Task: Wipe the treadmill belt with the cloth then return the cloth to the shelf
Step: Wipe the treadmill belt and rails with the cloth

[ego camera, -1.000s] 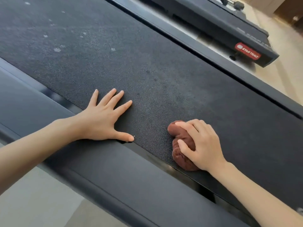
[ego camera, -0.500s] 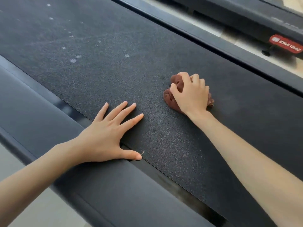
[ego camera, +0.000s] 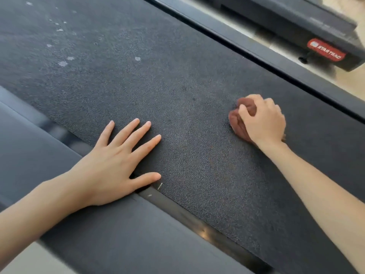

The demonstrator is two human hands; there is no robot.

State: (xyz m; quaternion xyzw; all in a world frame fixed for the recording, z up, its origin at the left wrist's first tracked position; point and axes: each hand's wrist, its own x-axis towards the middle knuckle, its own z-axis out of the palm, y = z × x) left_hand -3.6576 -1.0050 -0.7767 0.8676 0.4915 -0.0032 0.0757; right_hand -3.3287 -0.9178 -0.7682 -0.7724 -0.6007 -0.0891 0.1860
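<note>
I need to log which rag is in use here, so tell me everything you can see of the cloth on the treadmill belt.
The cloth is reddish-brown soft fabric, bunched into a wrinkled wad, not spread flat. It lies on the dark textured treadmill belt, nearer its far edge. The right hand grips it from above, fingers curled round it, hiding most of it; only one side and part of its top show. Its full shape cannot be told.

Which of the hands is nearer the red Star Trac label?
Right. The right hand, gripping the cloth, is below-left of the Star Trac label; the left hand lies farther left.
</note>
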